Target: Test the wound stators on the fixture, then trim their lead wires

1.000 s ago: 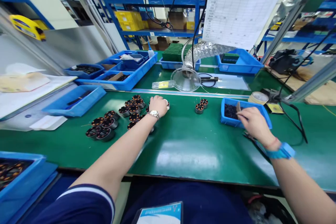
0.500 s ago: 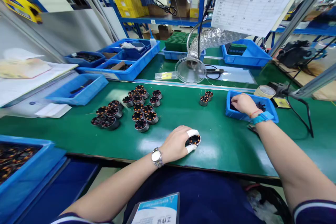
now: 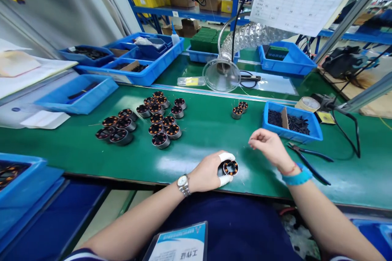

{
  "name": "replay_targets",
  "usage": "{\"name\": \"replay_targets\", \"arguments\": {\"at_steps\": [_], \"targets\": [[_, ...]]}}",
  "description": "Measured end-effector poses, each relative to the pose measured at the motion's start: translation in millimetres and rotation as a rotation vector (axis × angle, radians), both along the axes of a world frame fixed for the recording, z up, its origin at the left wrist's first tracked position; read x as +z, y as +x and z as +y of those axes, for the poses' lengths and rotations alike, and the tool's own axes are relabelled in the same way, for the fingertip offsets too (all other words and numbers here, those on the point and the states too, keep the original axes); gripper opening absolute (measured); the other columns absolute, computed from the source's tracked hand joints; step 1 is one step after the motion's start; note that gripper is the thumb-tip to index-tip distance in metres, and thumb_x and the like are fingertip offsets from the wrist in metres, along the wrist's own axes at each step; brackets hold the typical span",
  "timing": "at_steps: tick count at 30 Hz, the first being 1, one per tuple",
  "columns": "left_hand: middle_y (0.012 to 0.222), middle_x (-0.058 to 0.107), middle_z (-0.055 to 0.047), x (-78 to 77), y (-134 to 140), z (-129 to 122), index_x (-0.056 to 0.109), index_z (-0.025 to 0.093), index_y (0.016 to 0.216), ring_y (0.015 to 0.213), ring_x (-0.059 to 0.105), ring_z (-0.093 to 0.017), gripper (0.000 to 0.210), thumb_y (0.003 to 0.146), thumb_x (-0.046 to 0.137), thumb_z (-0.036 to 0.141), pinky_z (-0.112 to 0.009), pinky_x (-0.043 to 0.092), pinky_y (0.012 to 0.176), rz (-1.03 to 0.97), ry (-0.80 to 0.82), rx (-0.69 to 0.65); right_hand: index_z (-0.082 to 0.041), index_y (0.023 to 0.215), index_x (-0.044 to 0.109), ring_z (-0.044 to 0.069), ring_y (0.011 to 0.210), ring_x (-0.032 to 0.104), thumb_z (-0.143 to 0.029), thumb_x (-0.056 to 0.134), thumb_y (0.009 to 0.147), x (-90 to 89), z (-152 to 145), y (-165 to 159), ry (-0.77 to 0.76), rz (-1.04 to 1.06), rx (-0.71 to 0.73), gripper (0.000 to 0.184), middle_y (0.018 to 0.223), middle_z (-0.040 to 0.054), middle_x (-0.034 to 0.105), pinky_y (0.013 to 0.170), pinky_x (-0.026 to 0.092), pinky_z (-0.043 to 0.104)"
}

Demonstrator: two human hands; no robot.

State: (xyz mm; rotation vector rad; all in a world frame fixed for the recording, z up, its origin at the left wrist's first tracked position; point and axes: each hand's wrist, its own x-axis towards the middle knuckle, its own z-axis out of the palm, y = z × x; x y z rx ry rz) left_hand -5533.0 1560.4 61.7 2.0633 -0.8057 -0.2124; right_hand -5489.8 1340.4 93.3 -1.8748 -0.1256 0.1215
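With white covers on thumb and forefinger, my left hand point(image 3: 211, 171) grips a motor stator point(image 3: 230, 168), a round metal ring with copper windings, near the front edge of the green bench. To its right, my right hand point(image 3: 266, 147) is raised over the bench with thumb and forefinger pinched together; whatever is in the pinch is too small to make out. Behind that hand stands a blue divided tray point(image 3: 292, 133) of small black pieces. Two more stators point(image 3: 237, 112) stand beyond my hands, and several others point(image 3: 161, 140) are grouped to the left.
Cutting pliers point(image 3: 309, 163) lie right of my right hand. A clear fume hood point(image 3: 222, 75) on a foil duct hangs over the back. Blue bins point(image 3: 76, 98) line the left, and a bin of stators point(image 3: 18, 167) stands at the near left.
My right hand has come out of the divided tray and moved left and nearer, toward the held stator. The pliers are now in plain sight. My left hand keeps its grip.
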Motion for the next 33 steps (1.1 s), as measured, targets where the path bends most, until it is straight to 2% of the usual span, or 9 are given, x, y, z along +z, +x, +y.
{"name": "replay_targets", "arguments": {"at_steps": [3,5,11,17,33], "targets": [[0.110,0.057,-0.007,-4.7,-3,-2,0.048,0.018,0.116,0.098,0.055,-0.019,0.050,0.069,0.062,0.025,-0.033,0.044,0.088,0.001,-0.042,0.021,-0.016,0.072,0.058,0.009,0.053,0.050,-0.021,0.064,0.066,-20.0,17,-20,0.189,0.145,0.001,0.010,0.061,-0.0014,0.057,0.052,0.039,0.023],[0.113,0.056,-0.008,-7.5,-4,-2,0.047,0.018,0.120,0.101,0.054,-0.019,0.051,0.071,0.060,0.024,-0.033,0.043,0.090,-0.020,-0.079,-0.001,-0.016,0.073,0.059,0.010,0.054,0.052,-0.021,0.065,0.067,-27.0,21,-24,0.273,0.189,0.001,0.010,0.062,-0.0002,0.059,0.053,0.040,0.023],[0.111,0.055,-0.008,-12.1,-3,-4,0.049,0.020,0.119,0.100,0.054,-0.019,0.050,0.070,0.061,0.022,-0.033,0.044,0.089,-0.032,-0.135,-0.015,-0.015,0.073,0.063,0.011,0.057,0.055,-0.025,0.065,0.071,-28.5,21,-24,0.411,0.275,0.030,0.011,0.065,0.0030,0.062,0.057,0.042,0.024],[0.110,0.055,-0.008,-13.2,-3,-3,0.049,0.020,0.119,0.099,0.054,-0.019,0.051,0.070,0.062,0.022,-0.034,0.044,0.088,-0.026,-0.144,-0.012,-0.015,0.072,0.063,0.011,0.058,0.055,-0.025,0.067,0.070,-29.6,22,-24,0.466,0.338,0.022,0.012,0.066,0.0034,0.063,0.055,0.043,0.023],[0.110,0.056,-0.008,-9.3,-3,-3,0.051,0.020,0.117,0.099,0.054,-0.019,0.050,0.068,0.062,0.022,-0.034,0.044,0.088,0.009,-0.153,-0.008,-0.015,0.073,0.063,0.009,0.056,0.055,-0.025,0.068,0.070,-28.0,23,-25,0.493,0.372,0.055,0.011,0.066,0.0030,0.064,0.055,0.043,0.022]]}}
